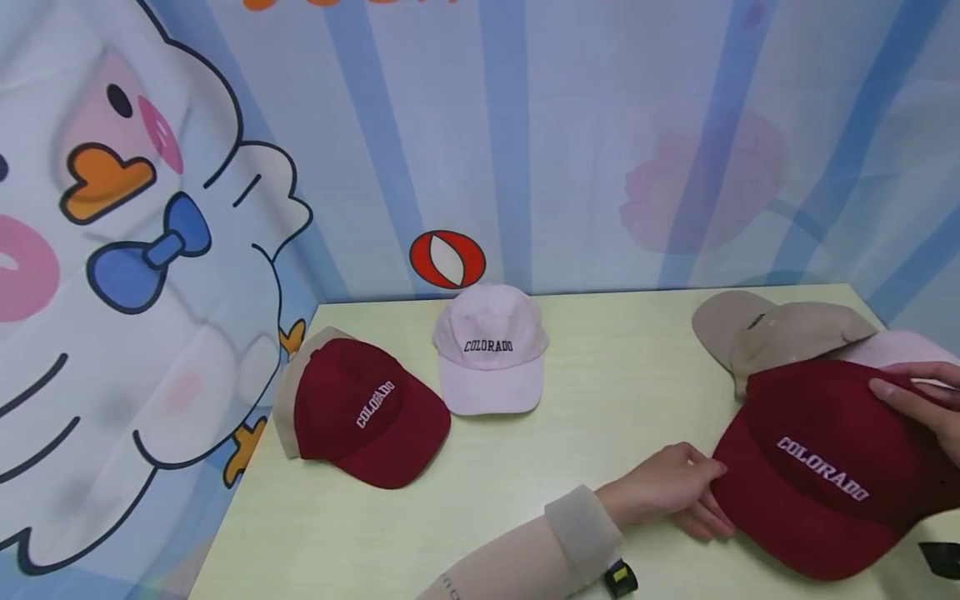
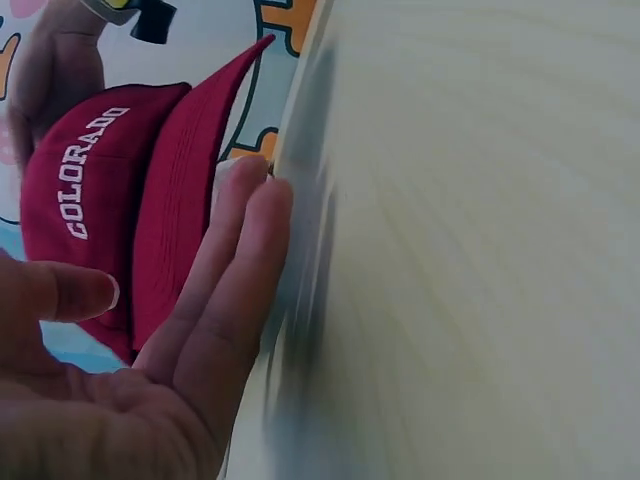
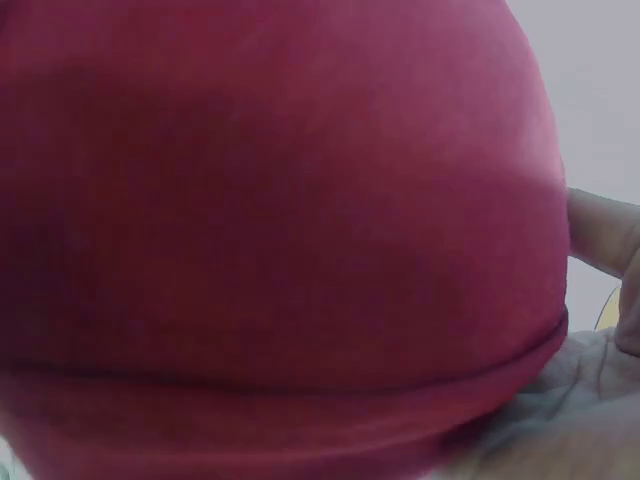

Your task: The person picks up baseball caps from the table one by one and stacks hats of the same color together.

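Observation:
A red baseball cap (image 1: 817, 467) with white COLORADO lettering is held up at the right side of the table, its brim toward the lower left. My left hand (image 1: 671, 487) pinches the brim's left edge; in the left wrist view the thumb (image 2: 85, 292) lies on the cap's front, with fingers extended along the brim. At the back of the crown, my right hand (image 1: 926, 404) grips the cap from above. The cap's red fabric (image 3: 280, 220) fills most of the right wrist view, and part of a hand shows at the right edge.
Behind the held cap lie a beige cap (image 1: 802, 333) and a pale pink cap (image 1: 903, 346). Another pale pink cap (image 1: 491, 350) sits at the table's back middle. On the left, a second red cap (image 1: 367, 412) overlaps a beige one (image 1: 285, 412). A cartoon-printed backdrop (image 1: 585, 150) borders the table.

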A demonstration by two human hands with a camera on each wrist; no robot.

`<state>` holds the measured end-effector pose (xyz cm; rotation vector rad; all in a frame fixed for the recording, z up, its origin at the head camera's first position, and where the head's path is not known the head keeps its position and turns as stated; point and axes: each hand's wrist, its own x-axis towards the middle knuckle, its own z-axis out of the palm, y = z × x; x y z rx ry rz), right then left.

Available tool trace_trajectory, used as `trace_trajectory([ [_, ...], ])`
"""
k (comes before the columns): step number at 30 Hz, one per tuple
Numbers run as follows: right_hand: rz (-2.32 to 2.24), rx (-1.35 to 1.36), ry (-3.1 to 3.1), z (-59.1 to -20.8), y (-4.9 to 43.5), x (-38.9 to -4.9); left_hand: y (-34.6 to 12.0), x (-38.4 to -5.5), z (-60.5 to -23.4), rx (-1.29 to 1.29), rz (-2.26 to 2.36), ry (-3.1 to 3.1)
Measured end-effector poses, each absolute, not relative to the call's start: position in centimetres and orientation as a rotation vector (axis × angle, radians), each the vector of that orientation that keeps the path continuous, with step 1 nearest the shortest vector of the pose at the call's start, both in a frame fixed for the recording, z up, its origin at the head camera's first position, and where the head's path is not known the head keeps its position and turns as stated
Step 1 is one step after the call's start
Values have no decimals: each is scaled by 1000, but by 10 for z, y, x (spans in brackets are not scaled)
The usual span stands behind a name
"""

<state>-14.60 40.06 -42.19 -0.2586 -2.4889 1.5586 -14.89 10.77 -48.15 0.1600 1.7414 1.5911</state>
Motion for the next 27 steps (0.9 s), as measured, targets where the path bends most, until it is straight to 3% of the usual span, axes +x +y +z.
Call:
trace_trajectory([
  [18,1618,-63,-2819,-374,324,-156,65,-183,-473,283,1336,2380],
  [27,1719,34,-2823,-368,305,-171,48,-207,-457,482,1631,2722],
])
